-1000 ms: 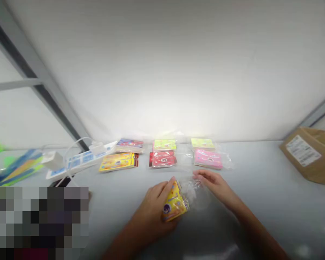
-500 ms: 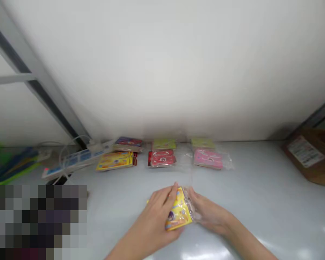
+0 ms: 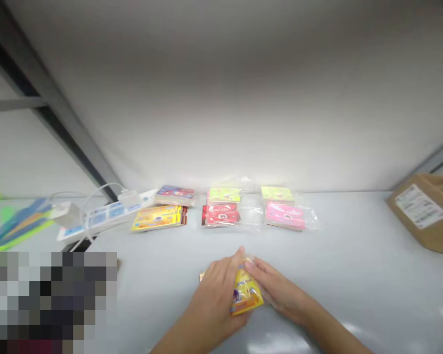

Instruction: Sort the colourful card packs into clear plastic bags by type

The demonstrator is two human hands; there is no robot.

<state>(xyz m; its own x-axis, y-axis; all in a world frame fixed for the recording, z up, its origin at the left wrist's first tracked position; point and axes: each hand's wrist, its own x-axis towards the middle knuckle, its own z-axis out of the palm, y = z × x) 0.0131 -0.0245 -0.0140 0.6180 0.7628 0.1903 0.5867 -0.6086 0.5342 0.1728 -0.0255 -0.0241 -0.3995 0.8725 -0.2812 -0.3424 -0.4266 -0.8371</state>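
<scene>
A stack of yellow and orange cards (image 3: 246,295) sits between my hands, above the near part of the table. My left hand (image 3: 216,290) is wrapped around it, with the fingers over its top and left side. On the right, my right hand (image 3: 276,285) grips a clear plastic bag (image 3: 266,295), its thumb lying on the upper right corner of the cards. The plastic lies around the right end of the stack; how far the cards sit inside it I cannot tell. A yellow corner also shows left of my left hand.
Along the wall lie a yellow pack (image 3: 157,218), a blue-red pack (image 3: 175,192), a red pack (image 3: 222,214), a pink pack (image 3: 285,215) and two lime packs. A power strip (image 3: 109,216) with plugs and cables is at left, a brown cardboard box (image 3: 424,211) at right.
My right thumb has moved left onto the cards' corner, and my right hand has come closer to the stack. The left hand still holds the cards. The wall looks darker.
</scene>
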